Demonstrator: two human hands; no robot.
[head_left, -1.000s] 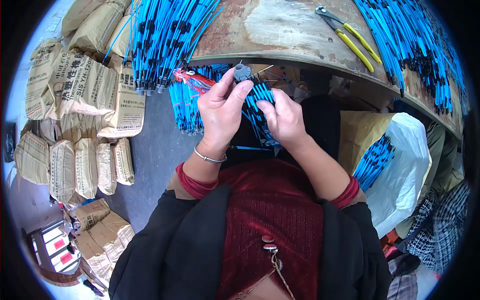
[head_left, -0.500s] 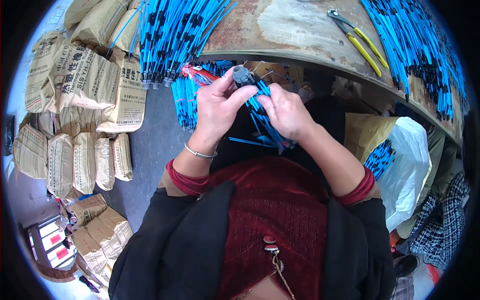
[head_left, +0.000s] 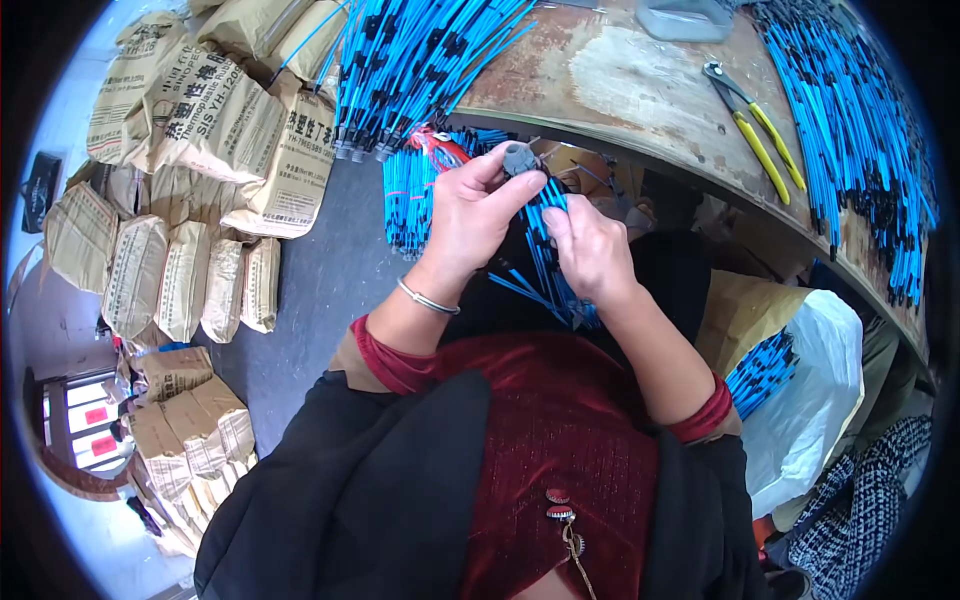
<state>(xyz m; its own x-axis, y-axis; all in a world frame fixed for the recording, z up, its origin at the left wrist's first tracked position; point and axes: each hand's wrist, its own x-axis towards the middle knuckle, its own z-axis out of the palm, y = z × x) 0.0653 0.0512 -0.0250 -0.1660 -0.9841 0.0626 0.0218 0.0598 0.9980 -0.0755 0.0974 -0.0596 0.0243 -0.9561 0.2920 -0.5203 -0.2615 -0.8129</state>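
In front of my chest, over my lap, I hold a bundle of thin blue tubes with black sleeves (head_left: 540, 240). Its grey, blunt end (head_left: 520, 160) points up and away from me. My left hand (head_left: 478, 215) is closed around the bundle just below that end, thumb across it. My right hand (head_left: 594, 250) grips the same bundle lower down, from the right side, with its fingers curled and partly hidden. A few blue tubes splay out to the left at the bundle's lower part.
A wooden table (head_left: 640, 105) lies ahead, with yellow-handled pliers (head_left: 755, 130), a clear tray (head_left: 685, 18) and blue tube piles left (head_left: 410, 60) and right (head_left: 850, 120). More tubes (head_left: 405, 200) stand below its edge. Paper sacks (head_left: 200, 110) are stacked left; an open white sack (head_left: 825, 370) stands right.
The whole view has shifted, so my hands, the bundle and the table appear farther right and slightly lower. Both hands keep their hold on the bundle.
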